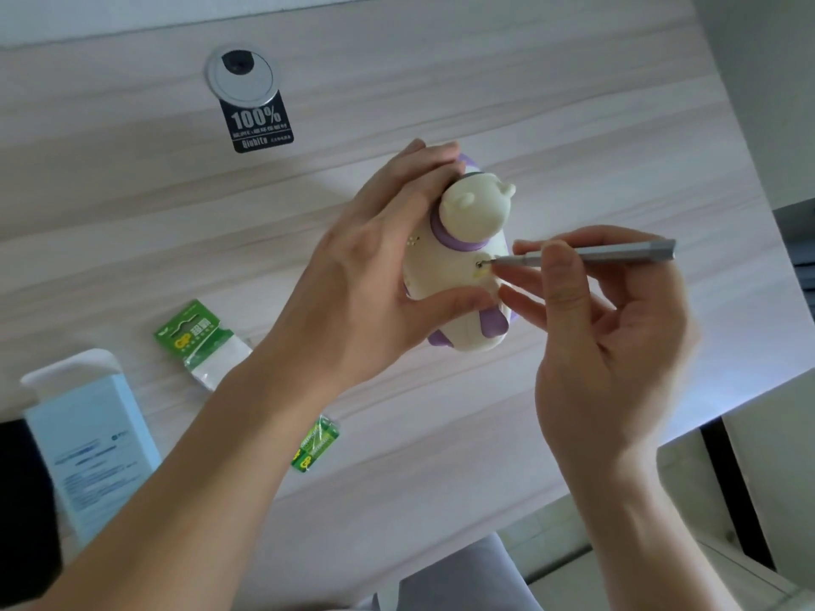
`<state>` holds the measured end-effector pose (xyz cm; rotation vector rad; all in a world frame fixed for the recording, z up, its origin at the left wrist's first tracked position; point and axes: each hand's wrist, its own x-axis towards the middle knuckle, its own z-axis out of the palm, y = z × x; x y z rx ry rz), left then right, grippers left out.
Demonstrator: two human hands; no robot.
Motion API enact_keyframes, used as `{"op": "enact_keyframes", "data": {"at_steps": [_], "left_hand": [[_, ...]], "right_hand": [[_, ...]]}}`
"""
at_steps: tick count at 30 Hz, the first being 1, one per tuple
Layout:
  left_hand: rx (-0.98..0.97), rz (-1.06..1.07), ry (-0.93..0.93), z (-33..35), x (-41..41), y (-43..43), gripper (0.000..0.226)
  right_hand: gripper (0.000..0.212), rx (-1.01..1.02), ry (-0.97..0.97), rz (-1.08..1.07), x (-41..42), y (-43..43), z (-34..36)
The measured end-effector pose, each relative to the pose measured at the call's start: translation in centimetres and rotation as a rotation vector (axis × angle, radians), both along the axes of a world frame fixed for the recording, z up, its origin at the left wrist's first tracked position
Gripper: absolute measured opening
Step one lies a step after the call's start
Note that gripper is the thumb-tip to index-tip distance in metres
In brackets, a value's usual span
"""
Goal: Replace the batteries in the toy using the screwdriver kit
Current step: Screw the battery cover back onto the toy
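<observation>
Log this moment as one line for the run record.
left hand: grips toy | right hand: pinches screwdriver, tip at screw | GP batteries: wrapped, on desk

Grey screwdriver (617, 252) tip against cream toy (445, 275)

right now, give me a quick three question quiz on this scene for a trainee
1. True or false: the left hand grips the toy.
2. The right hand pinches the screwdriver. Its tip is: A, at a screw hole on the toy's body; B, pointing away from the toy; C, hidden inside a fist.
3. What colour is the battery pack lying on the desk beside the left forearm?

Key: 1 true; 2 A; 3 green.
</observation>
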<state>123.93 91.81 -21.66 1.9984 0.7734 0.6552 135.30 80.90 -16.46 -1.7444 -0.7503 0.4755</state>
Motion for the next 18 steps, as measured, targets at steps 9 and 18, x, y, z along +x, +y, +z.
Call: {"op": "enact_keyframes", "data": {"at_steps": [9,18], "left_hand": [[-0.013,0.010,-0.016,0.13,0.14,0.08,0.078],[-0.026,0.009,-0.029,0.15,0.15,0.10,0.079]], "right_hand": [[0.008,0.029,-0.028,0.003,0.23,0.03,-0.16],[0.006,0.004,-0.057,0.013,0.35,-0.06,-0.33]]}}
